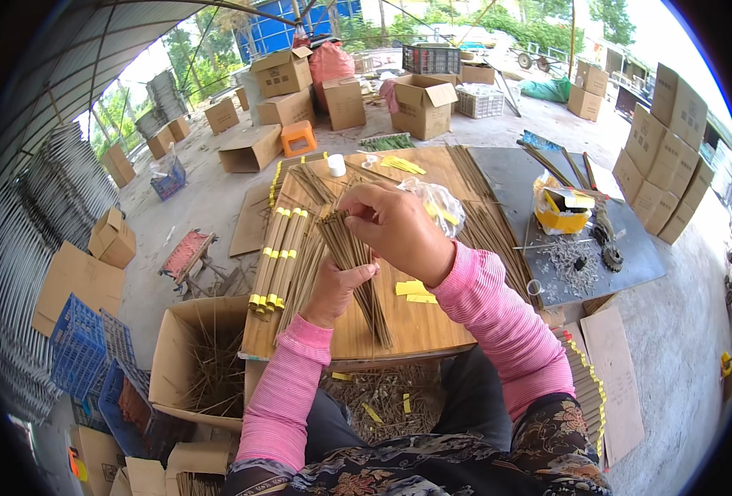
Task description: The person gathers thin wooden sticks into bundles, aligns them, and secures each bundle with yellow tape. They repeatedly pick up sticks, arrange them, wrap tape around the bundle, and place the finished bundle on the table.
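Observation:
My left hand (337,289) is wrapped round the middle of a loose bundle of thin brown incense sticks (371,307), which stands tilted over the wooden tabletop (440,331). At the bundle's upper end, my right hand (403,227) has its fingers bent and pinched together against the stick tips. What lies between those fingertips is hidden. Left of the bundle lie several finished rolls of sticks (280,260) with yellow bands. More loose sticks (304,273) rest between these rolls and my left hand. Yellow paper strips (415,289) lie below my right wrist.
Long loose sticks (494,240) cover the table's right side. Beyond them a dark board (630,273) carries a yellow tub (562,217) and scattered bits. A cardboard box (192,331) of sticks stands at the left corner. A white cap (336,165) and clear plastic bag (436,202) lie farther back.

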Tool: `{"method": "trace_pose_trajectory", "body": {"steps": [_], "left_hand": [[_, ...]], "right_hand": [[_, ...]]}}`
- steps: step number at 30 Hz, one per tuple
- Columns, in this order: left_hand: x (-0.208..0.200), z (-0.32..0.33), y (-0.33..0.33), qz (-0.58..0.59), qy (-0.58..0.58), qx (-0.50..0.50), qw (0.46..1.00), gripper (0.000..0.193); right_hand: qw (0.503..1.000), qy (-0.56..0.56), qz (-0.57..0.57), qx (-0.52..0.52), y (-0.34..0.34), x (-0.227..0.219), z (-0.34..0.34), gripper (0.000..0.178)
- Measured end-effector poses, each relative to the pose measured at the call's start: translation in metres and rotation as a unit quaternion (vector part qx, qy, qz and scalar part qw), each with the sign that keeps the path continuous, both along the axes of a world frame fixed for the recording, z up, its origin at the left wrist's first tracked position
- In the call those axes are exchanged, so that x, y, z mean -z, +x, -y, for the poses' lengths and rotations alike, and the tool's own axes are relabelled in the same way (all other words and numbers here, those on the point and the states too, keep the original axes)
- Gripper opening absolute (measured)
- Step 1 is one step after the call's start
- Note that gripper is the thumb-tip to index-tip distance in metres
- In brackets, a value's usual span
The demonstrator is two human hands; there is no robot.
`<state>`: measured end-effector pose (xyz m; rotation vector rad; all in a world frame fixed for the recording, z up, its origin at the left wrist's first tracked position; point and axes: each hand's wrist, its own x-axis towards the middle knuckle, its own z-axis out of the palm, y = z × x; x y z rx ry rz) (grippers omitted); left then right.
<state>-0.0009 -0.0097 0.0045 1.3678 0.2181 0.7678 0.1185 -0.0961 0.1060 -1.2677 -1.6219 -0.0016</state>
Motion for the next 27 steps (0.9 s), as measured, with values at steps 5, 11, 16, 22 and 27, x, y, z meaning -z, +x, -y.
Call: {"method": "trace_pose_trajectory", "body": {"steps": [5, 11, 16, 22, 27], "left_hand": [[0.000, 0.000, -0.002, 0.015, -0.009, -0.006, 1.000, 0.023], [0.001, 0.000, 0.000, 0.012, -0.013, 0.002, 1.000, 0.023], [-0.002, 0.001, 0.000, 0.003, 0.004, -0.002, 1.000, 0.022], [0.001, -0.004, 0.001, -0.011, 0.042, 0.009, 0.999, 0.029], [-0.007, 0.005, 0.002, -0.001, 0.018, -0.002, 1.000, 0.051]], "right_hand": [[0.999, -0.012, -0.037, 0.031, -0.005, 0.005, 0.003, 0.022], [1.000, 0.012, 0.013, 0.013, 0.000, 0.011, -0.006, 0.021], [1.000, 0.027, 0.002, -0.002, 0.002, 0.008, -0.007, 0.018], [1.000, 0.017, -0.024, 0.003, 0.003, 0.006, -0.010, 0.013], [0.998, 0.037, -0.057, 0.008, 0.003, -0.031, -0.006, 0.010]]}}
